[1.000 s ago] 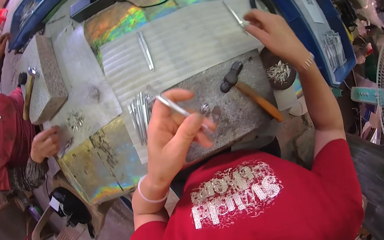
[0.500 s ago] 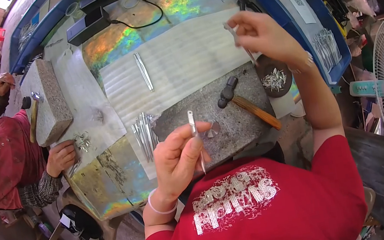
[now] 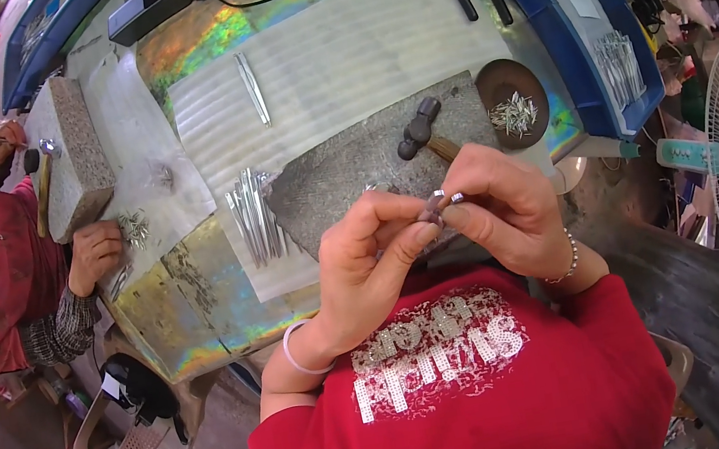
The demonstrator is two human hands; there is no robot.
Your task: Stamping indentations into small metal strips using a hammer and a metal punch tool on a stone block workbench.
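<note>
Small silver metal ring piece (image 3: 439,202) pinched between fingertips of both hands, above near edge of grey stone slab (image 3: 342,175). Left hand (image 3: 371,255) and right hand (image 3: 500,207) both clenched on it. Small part could slip from fingertips and drop. Wooden-handled hammer (image 3: 422,132) just beyond.

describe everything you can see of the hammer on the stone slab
The hammer is small, with a dark, rounded metal head and a brown wooden handle. It lies flat on the grey stone slab, head toward the bench's far side, handle running back under the right hand, which hides its end. Whether the hand touches it cannot be told.
</note>
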